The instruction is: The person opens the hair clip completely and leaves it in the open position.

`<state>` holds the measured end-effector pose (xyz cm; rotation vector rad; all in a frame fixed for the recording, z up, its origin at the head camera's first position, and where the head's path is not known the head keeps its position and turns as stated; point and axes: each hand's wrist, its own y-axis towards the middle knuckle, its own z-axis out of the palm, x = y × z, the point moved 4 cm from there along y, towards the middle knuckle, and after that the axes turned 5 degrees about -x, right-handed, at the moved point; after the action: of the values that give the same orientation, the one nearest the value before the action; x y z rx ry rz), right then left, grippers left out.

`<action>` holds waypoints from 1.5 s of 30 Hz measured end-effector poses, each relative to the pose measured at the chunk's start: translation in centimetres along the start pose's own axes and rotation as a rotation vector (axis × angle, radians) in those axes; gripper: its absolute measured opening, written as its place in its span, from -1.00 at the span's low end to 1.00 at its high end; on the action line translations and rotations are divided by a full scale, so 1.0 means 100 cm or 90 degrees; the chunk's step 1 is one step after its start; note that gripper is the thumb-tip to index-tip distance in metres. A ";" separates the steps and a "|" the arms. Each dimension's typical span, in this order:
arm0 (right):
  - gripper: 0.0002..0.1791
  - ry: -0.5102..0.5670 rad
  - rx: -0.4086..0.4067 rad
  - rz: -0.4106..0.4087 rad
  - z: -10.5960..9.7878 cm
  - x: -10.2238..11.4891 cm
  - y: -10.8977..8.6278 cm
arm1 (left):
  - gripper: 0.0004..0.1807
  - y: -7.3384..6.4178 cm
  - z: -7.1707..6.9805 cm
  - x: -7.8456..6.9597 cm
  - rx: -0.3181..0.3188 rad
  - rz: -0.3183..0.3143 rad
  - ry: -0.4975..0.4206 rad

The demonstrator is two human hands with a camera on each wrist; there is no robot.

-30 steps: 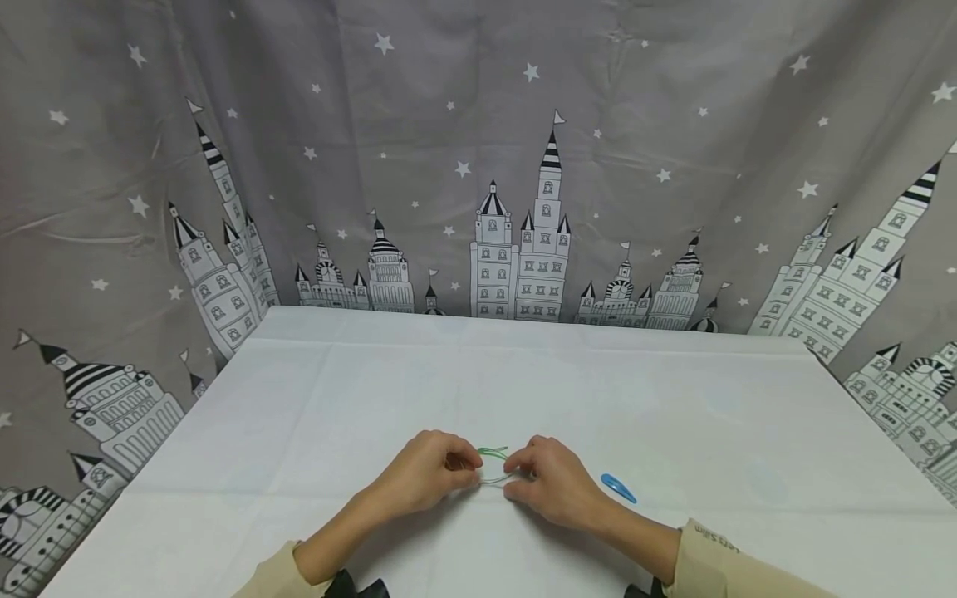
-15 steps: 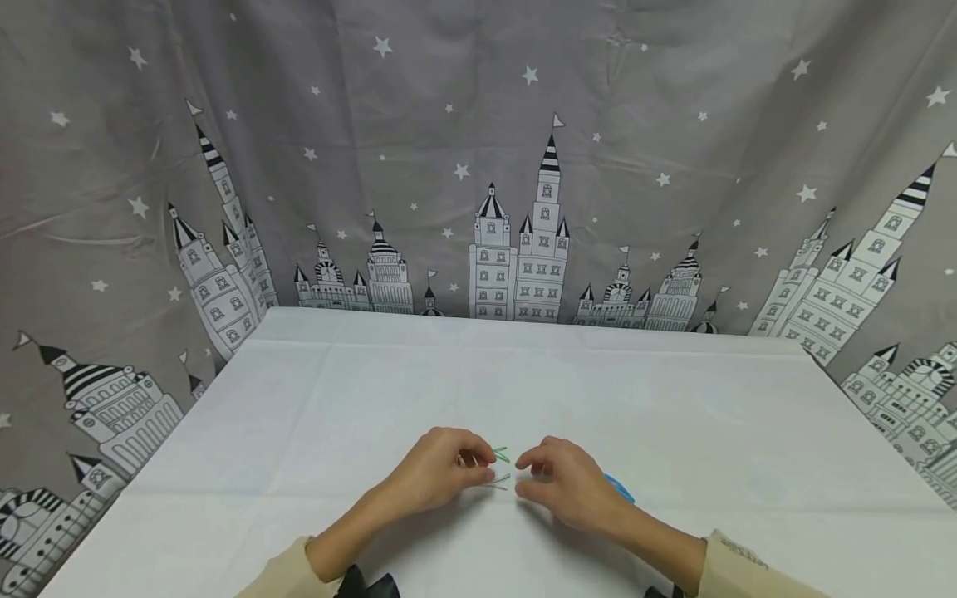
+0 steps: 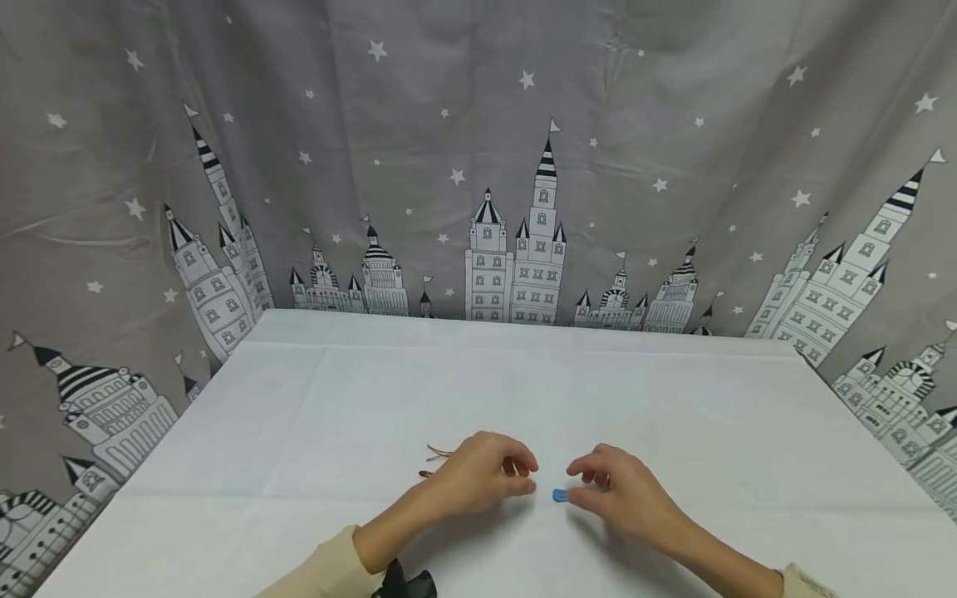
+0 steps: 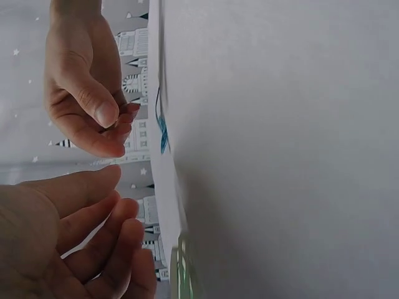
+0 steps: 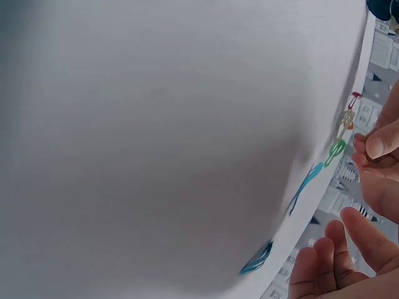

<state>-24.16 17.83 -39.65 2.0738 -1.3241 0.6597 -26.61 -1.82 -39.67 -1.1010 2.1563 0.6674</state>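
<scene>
Snap hair clips, as they look, lie in a row on the white table. My left hand [image 3: 486,469] hovers over it with loosely bent fingers, its thumb apart and nothing held. My right hand [image 3: 628,498] hangs beside a blue clip [image 3: 559,496], its thumb close above; whether it touches is unclear. In the right wrist view, a light blue clip [image 5: 305,187], a darker blue clip [image 5: 257,258], a green clip [image 5: 335,152], a beige clip [image 5: 346,118] and a dark red clip [image 5: 355,98] show. The head view hides the green and beige ones behind my left hand.
An orange clip [image 3: 439,453] shows left of my left hand. The white tabletop [image 3: 374,399] spreads around the row. A grey curtain [image 3: 419,108] printed with castles and stars hangs behind its far edge.
Both hands have moved right. My left hand now covers where the green and pale clips showed, and red and orange ones appear behind it. A blue clip's end shows by my right thumb.
</scene>
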 end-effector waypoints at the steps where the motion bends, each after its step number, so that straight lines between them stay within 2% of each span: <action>1: -0.79 -0.003 -0.001 0.001 -0.002 -0.002 -0.001 | -0.86 0.002 0.003 -0.001 0.004 -0.001 0.002; 9: -0.81 -0.031 0.000 0.005 -0.009 -0.016 -0.003 | -0.82 0.018 0.028 -0.010 0.035 -0.015 0.000; 13: -0.82 -0.031 0.008 0.015 -0.009 -0.020 -0.001 | -0.79 0.022 0.035 -0.012 0.038 -0.023 0.028; 19: -0.82 -0.046 0.020 0.018 -0.008 -0.023 0.001 | -0.80 0.023 0.036 -0.010 0.041 -0.039 0.063; 29: -0.86 -0.053 0.035 0.009 -0.003 -0.023 0.000 | -0.85 0.020 0.036 -0.010 0.054 -0.051 0.047; 39: -0.89 -0.088 0.020 0.002 0.000 -0.021 0.000 | -0.93 0.021 0.037 -0.009 0.052 -0.029 0.032; 45: -0.88 -0.086 0.020 0.001 0.000 -0.021 -0.001 | -0.89 0.021 0.038 -0.008 0.047 -0.035 0.015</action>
<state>-24.88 19.17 -41.05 2.1765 -1.3973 0.5525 -26.86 2.22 -41.36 -1.1301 2.1438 0.5482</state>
